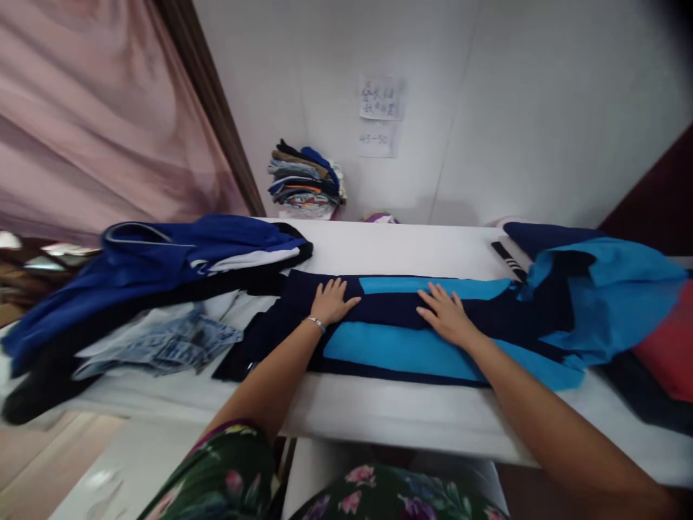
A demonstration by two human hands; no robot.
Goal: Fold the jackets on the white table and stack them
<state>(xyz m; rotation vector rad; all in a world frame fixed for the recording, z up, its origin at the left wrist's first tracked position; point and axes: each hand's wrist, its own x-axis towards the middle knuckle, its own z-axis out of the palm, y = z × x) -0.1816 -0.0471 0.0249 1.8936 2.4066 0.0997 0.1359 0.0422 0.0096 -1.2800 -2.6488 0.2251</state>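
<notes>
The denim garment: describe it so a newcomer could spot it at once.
On the long white table, look left of the person's left hand. The crumpled denim garment lies there, nearer the person than the royal-blue garment. Its faded, mottled light blue sets it apart from that royal blue and the black cloth beside it.

Over the head feed I saw a dark green garment (373, 498) printed with pink and purple blooms among leaves. Its left sleeve (230, 469) carried the same floral pattern, with a touch of yellow near a magenta-purple edge, and left the forearm (276, 379) bare. Around the left wrist I made out a slim, pale bracelet (317, 322), its detail too small for me to read.
</notes>
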